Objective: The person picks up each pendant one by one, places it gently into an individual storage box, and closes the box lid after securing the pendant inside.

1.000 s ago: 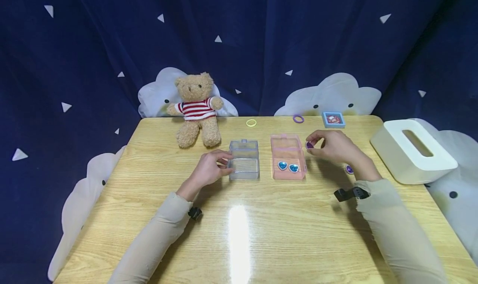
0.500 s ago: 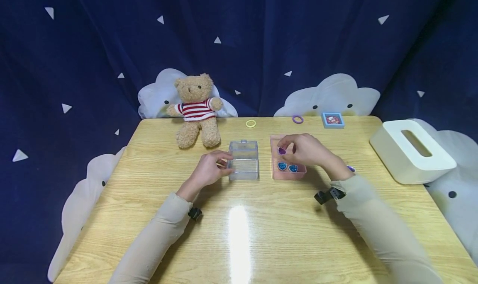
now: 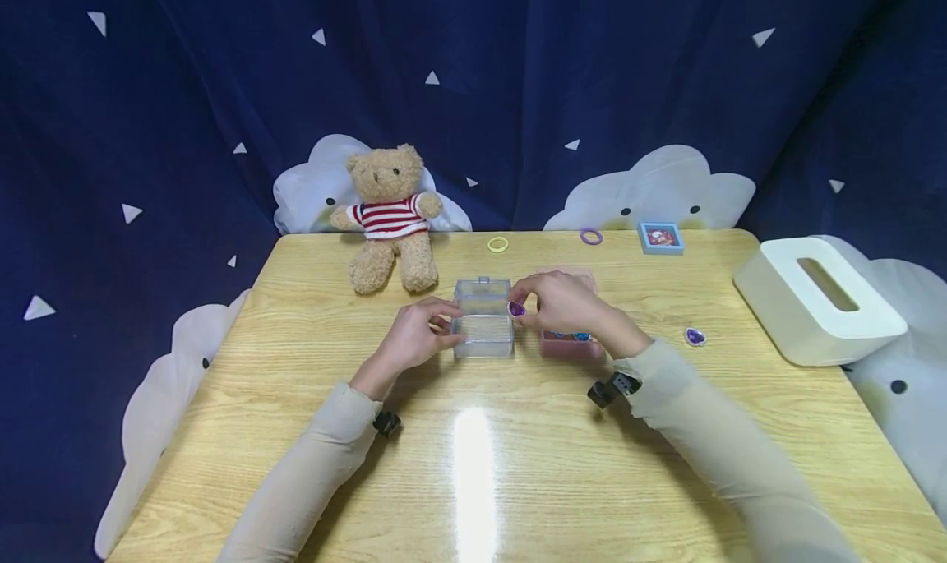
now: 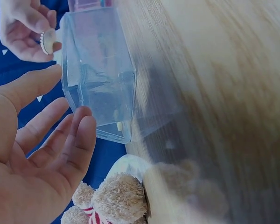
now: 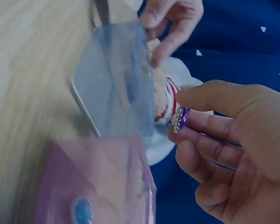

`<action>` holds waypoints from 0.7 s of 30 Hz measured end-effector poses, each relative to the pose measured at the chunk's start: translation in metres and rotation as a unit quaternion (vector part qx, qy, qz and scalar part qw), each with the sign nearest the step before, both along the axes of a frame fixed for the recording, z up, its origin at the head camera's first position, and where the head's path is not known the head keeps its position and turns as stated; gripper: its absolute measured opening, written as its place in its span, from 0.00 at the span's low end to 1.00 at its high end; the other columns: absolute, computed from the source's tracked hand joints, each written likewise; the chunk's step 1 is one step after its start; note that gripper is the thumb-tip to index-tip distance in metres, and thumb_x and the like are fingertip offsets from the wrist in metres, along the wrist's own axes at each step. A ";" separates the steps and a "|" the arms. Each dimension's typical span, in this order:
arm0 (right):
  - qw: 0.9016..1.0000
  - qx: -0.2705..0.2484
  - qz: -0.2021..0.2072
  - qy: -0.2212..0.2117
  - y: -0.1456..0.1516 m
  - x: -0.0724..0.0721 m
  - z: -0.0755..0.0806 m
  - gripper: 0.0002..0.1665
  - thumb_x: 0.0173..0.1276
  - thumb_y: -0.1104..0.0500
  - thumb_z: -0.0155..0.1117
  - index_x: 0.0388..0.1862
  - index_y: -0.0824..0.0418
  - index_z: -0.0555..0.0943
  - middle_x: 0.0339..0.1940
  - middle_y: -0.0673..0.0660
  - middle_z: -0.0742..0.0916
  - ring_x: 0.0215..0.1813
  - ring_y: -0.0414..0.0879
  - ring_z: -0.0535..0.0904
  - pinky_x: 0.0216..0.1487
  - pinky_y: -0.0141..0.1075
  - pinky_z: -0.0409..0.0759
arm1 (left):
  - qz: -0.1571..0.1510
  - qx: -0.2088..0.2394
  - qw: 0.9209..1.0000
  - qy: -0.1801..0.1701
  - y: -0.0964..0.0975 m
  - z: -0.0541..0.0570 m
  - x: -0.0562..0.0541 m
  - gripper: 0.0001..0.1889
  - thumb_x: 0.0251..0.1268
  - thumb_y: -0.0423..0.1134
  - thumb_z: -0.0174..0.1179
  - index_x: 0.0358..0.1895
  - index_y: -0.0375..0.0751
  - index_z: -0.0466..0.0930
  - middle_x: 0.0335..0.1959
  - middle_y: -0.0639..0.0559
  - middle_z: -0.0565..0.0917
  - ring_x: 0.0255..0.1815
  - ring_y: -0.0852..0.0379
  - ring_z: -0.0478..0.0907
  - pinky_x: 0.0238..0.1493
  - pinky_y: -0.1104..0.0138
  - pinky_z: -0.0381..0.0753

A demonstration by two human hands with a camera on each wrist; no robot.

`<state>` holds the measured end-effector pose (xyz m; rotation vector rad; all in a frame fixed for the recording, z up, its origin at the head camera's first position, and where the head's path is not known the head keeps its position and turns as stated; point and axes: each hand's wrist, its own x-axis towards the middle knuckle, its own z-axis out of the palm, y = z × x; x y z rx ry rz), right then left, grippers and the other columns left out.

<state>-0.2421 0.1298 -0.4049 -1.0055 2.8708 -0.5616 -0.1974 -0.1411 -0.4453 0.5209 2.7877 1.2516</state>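
My right hand point(image 3: 568, 304) pinches a purple heart-shaped gem point(image 3: 516, 309) with a beaded silver edge between thumb and fingertips, at the right rim of the clear box. The clear box point(image 3: 483, 350) has its lid raised, and no item shows in it. At its left side is my left hand point(image 3: 411, 337), whose relaxed fingers touch the wall in the left wrist view. Below my right hand stands the pink box point(image 3: 568, 349), lid up, partly hidden. Inside it are blue heart gems point(image 3: 582, 336), half covered by the hand. A second purple heart gem point(image 3: 695, 337) lies on the table to the right.
A teddy bear point(image 3: 392, 218) in a striped shirt sits at the back left. Along the back lie a yellow ring point(image 3: 498, 237), a purple ring point(image 3: 582, 237) and a small blue frame point(image 3: 661, 248). A white tissue box point(image 3: 784, 300) stands at the right edge.
My right hand has carried the purple gem leftward, from right of the pink box, across it, to the clear box. My left hand has stayed in place.
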 end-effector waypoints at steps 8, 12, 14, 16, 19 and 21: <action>0.999 0.031 -0.008 -0.011 -0.020 0.002 -0.009 0.17 0.58 0.52 0.74 0.48 0.49 0.87 0.43 0.45 0.90 0.43 0.46 0.84 0.43 0.41 0.81 | 0.005 0.009 1.000 0.000 0.000 -0.001 -0.001 0.24 0.54 0.34 0.75 0.56 0.36 0.84 0.58 0.43 0.84 0.43 0.47 0.88 0.45 0.64 0.90; 0.999 0.031 0.001 -0.019 -0.025 0.002 -0.010 0.17 0.58 0.53 0.73 0.48 0.51 0.87 0.44 0.47 0.90 0.46 0.48 0.85 0.49 0.44 0.83 | 0.008 0.006 1.000 -0.002 0.001 0.001 0.000 0.25 0.54 0.34 0.75 0.57 0.36 0.83 0.59 0.44 0.84 0.43 0.47 0.88 0.45 0.64 0.90; 0.999 0.030 0.010 -0.026 -0.028 0.002 -0.012 0.18 0.59 0.54 0.73 0.49 0.52 0.87 0.44 0.48 0.90 0.47 0.48 0.86 0.51 0.44 0.84 | 0.010 0.004 1.000 -0.001 0.001 0.001 0.000 0.25 0.54 0.35 0.75 0.57 0.36 0.83 0.59 0.44 0.84 0.43 0.48 0.88 0.46 0.63 0.90; 0.999 0.037 0.014 -0.030 -0.032 0.001 -0.016 0.18 0.59 0.54 0.73 0.50 0.53 0.87 0.45 0.48 0.90 0.48 0.47 0.86 0.53 0.43 0.84 | 0.012 0.001 1.000 -0.003 0.000 0.001 0.000 0.26 0.54 0.35 0.75 0.58 0.37 0.82 0.59 0.45 0.84 0.44 0.48 0.88 0.46 0.63 0.90; 0.998 0.047 0.018 -0.036 -0.036 0.000 -0.019 0.18 0.60 0.54 0.74 0.50 0.53 0.87 0.46 0.49 0.90 0.48 0.46 0.86 0.52 0.42 0.85 | 0.013 -0.001 1.000 -0.009 0.000 0.001 0.000 0.26 0.54 0.36 0.75 0.59 0.37 0.82 0.60 0.45 0.83 0.44 0.49 0.88 0.47 0.63 0.90; 0.998 0.052 0.021 -0.038 -0.039 0.000 -0.021 0.18 0.59 0.54 0.74 0.50 0.53 0.87 0.46 0.49 0.91 0.47 0.47 0.86 0.51 0.42 0.86 | 0.013 -0.002 1.000 -0.013 0.000 0.001 0.000 0.26 0.55 0.36 0.75 0.59 0.37 0.82 0.60 0.46 0.83 0.45 0.49 0.87 0.47 0.63 0.90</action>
